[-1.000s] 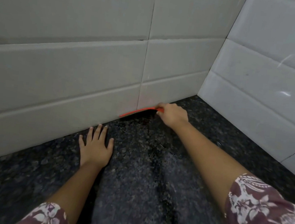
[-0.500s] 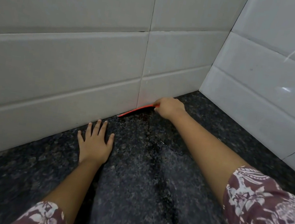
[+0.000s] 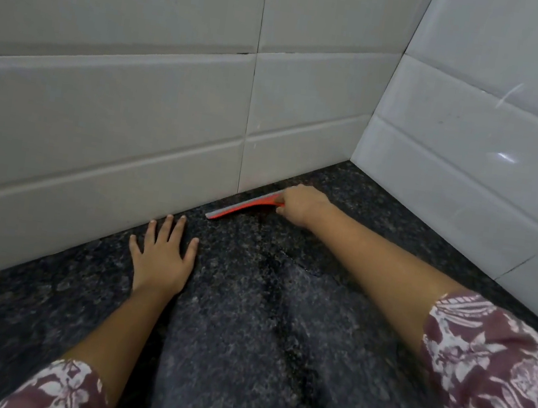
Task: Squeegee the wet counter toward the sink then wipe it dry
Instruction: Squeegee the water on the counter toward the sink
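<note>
Dark counter: right hand grips squeegee, hiding its handle; left hand flat.

Squeegee orange-red, grey blade; counter black speckled; tiles white; sleeves maroon floral

Home kitchen or similar wet area, corner spot. Dark speckled granite surface runs into a corner formed by two walls of large glossy white rectangular tiles, grout lines visible, far-left wall and right wall meeting at far centre. Wet dark streaks on the stone. Red squeegee lies along the far wall base. Indoor light glints off right tiles.
</note>
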